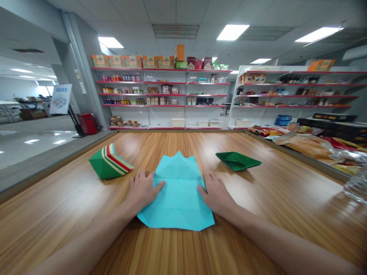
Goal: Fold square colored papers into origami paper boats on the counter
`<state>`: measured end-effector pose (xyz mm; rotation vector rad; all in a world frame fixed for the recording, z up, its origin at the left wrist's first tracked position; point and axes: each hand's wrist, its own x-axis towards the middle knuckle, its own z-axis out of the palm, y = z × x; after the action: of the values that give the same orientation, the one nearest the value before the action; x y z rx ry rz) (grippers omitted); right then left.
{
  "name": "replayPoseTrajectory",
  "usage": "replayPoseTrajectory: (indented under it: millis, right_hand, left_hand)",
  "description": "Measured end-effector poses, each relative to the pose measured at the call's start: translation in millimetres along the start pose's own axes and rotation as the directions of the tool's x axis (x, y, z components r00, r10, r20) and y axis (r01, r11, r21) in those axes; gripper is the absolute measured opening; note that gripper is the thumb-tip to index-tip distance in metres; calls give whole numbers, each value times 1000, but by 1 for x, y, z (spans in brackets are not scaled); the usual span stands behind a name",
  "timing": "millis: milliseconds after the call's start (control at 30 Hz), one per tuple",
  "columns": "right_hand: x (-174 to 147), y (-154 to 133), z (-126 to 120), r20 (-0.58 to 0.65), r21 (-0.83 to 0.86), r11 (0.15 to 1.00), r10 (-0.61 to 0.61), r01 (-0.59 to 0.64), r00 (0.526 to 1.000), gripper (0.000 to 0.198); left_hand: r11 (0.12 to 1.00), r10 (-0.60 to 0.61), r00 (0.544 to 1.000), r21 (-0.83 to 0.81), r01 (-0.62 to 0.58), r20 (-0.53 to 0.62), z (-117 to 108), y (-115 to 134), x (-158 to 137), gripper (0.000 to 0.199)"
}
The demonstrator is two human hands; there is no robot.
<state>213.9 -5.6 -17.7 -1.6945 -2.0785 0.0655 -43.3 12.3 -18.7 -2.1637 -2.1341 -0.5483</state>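
A sheet of light blue origami paper lies on the table in front of me, crossed by crease lines. Its far edge is folded into a small peak and its near corners are cut off at a slant. My left hand rests at the left edge, thumb on top of the sheet and the other fingers spread outside it. At the right edge, my right hand lies in much the same way, its thumb over the margin. Both hands are open, with fingers stretched out.
Left of the sheet stands a stack of folded paper pieces in green, cream, red and blue. A green folded paper boat shape sits to the right. Packaged snacks and a clear plastic object are at the right edge. Stocked shelves stand behind.
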Motion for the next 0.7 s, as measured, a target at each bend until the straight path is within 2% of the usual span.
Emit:
replayPoseTrajectory:
  millis: [100, 200, 333, 400, 467, 533, 567, 633, 700]
  right_hand:
    - [2, 5, 2, 41, 54, 997, -61, 58, 997, 53]
    - [5, 13, 4, 76, 135, 989, -70, 59, 995, 55]
    - [9, 15, 0, 99, 379, 924, -80, 37, 992, 59]
    - [11, 13, -3, 121, 601, 799, -115, 19, 986, 67]
    - [13, 11, -6, 128, 800, 601, -153, -11, 980, 78]
    - [14, 9, -7, 112, 894, 446, -146, -36, 983, 87]
    - [13, 8, -6, 103, 908, 417, -131, -39, 986, 90]
    - [11, 6, -4, 80, 892, 452, -100, -26, 992, 93]
    - [8, 4, -1, 31, 826, 563, -81, 20, 996, 91]
  left_hand:
    - [994, 88, 996, -70, -86, 26, 1, -4, 3, 57]
    - [988, 110, 994, -109, -108, 19, 3, -6, 4, 58]
    - [989, 112, 994, -93, -111, 9, 6, -6, 3, 59]
    - [987, 117, 993, -115, -116, 5, 6, -5, 1, 60]
    - [973, 137, 991, -184, -136, -11, 4, -4, -1, 61]
    - [939, 166, 985, -298, -172, -46, 1, -2, -2, 61]
    - [913, 165, 984, -367, -179, -71, -2, -1, -1, 61]
    - [835, 91, 989, -532, -141, -119, -7, 0, 0, 62]
    - [688, -30, 993, -723, -65, -117, -12, 1, 2, 66]
